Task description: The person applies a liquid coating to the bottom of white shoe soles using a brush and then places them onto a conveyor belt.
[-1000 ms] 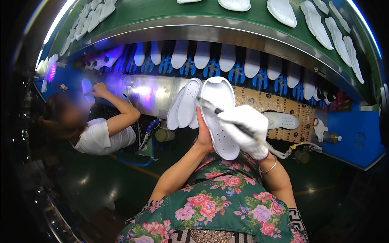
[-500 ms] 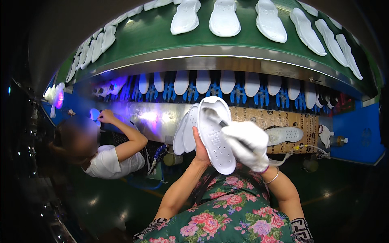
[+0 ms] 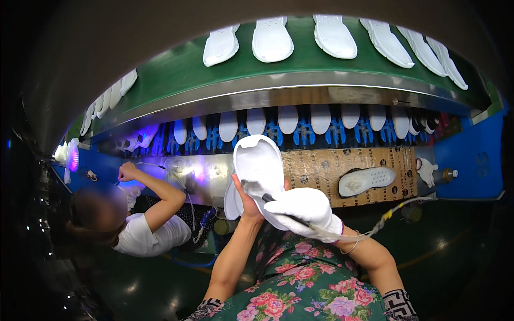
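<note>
My bare left hand [image 3: 247,203] grips a white shoe sole [image 3: 259,159] by its left edge, with the hollow inner side facing up. A white knit glove covers my right hand [image 3: 304,210], whose fingers are closed around a dark-handled brush [image 3: 255,187]. The grey bristles lie against the inside of the sole near its middle. My gloved hand hides the sole's lower end. A clear tube [image 3: 386,215] runs from beside my right wrist toward the right. Partly behind the held sole, more white soles [image 3: 231,202] stand close to my left hand.
Brown cardboard [image 3: 316,165] covers the bench, with a stained sole [image 3: 367,181] on it. A glove [image 3: 426,172] and a bottle [image 3: 447,175] are at right. Beyond, shoe bottoms stand in blue holders [image 3: 304,132] below a green conveyor [image 3: 176,68] carrying soles. A co-worker [image 3: 152,227] sits left.
The brush has moved down from the sole's upper end to its middle. My left hand and the sole have shifted left, and the tube now shows across my right wrist.
</note>
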Demonstrator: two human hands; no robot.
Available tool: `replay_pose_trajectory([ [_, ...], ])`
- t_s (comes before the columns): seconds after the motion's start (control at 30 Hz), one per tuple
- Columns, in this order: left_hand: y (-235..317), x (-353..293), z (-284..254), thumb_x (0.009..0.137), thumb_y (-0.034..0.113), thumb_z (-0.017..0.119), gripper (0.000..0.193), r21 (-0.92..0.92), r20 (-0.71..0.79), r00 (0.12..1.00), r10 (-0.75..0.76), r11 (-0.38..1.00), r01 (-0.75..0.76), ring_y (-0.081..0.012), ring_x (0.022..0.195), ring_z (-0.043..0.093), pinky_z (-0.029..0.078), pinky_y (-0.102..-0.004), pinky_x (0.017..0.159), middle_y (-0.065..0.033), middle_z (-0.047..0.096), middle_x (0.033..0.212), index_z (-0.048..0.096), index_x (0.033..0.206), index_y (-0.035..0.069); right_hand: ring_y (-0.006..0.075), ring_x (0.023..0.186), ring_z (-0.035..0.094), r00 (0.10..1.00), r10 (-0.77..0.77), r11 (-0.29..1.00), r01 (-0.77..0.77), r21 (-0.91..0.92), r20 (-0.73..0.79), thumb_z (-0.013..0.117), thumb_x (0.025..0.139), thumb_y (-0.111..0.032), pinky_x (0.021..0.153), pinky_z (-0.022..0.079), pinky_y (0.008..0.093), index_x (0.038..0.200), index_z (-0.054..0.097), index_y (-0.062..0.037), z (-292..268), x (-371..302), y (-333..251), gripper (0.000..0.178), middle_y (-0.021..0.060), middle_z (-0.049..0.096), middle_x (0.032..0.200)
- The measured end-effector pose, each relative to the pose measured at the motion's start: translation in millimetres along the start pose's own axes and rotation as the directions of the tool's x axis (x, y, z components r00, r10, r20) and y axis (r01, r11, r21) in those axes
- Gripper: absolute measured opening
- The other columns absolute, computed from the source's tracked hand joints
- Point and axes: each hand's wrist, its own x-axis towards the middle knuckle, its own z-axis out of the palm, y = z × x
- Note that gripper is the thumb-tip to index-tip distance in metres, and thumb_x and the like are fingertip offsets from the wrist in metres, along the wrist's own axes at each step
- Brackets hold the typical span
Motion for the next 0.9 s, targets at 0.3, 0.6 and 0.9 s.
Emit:
replay_pose_trajectory([
  [0.3,6.0,23.6,18.3,0.078,0.088,0.019,0.102,-0.171,0.151,0.983,0.101,0.983,-0.075,-0.0318,0.083,0.061,0.052,-0.0446,0.074,-0.0188,0.060,0.101,0.045,0.127,0.002,0.0266,0.078,0.068,0.992,-0.022,0.998,0.014,-0.060,-0.126,0.073,0.073,0.000,0.069,0.053,0.0332,0.095,0.072,-0.0062,1.9,2.0,4.5,0.023,0.0134,0.070,0.088],
  [0.6,12.8,31.5,20.4,0.068,0.095,0.029,0.107,-0.099,0.115,0.989,0.090,0.992,-0.079,-0.0292,0.068,0.057,0.048,-0.0408,0.060,-0.0192,0.061,0.080,0.052,0.119,0.004,0.0256,0.079,0.069,0.990,-0.059,0.994,0.046,-0.102,-0.125,0.072,0.073,-0.004,0.071,0.055,0.0334,0.102,0.072,-0.0106,-4.6,5.2,3.0,0.029,0.0093,0.070,0.090],
  [0.9,20.1,37.6,-1.7,0.069,0.092,0.036,0.101,-0.247,0.155,0.985,0.076,0.968,-0.036,-0.0280,0.069,0.052,0.043,-0.0396,0.064,-0.0205,0.060,0.084,0.055,0.122,0.008,0.0249,0.077,0.068,0.994,0.036,0.999,-0.034,0.016,-0.099,0.073,0.072,-0.003,0.071,0.054,0.0319,0.098,0.073,-0.0094,-5.2,-0.2,12.4,0.027,0.0093,0.071,0.089],
])
